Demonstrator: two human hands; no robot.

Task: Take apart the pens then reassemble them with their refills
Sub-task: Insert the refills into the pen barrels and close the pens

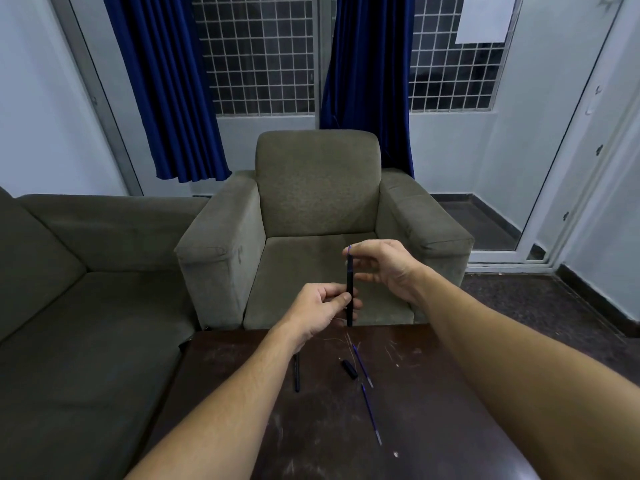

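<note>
Black pen barrel (349,289) stands upright, fingers of my left hand (320,308) curled round its middle, fingers of my right hand (386,266) pinching its blue top end.

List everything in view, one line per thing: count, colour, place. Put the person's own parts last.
Pen: one, black with a blue tip on top, held upright above the table's far edge.
Barrel: one, black, on the table, beside the left forearm.
Short piece: one, black, on the table, perhaps a cap.
Refills: two, blue, on the table, one by the short piece, the other nearer.
Table: one, dark brown, scratched, in front.
Armchair: one, olive, beyond the table.
Sofa: one, olive, left.
Curtains: two, blue, at the barred window.
Paper: one, white, top right.
Left hand: grips the pen's lower half.
Right hand: pinches the pen's top.
</note>
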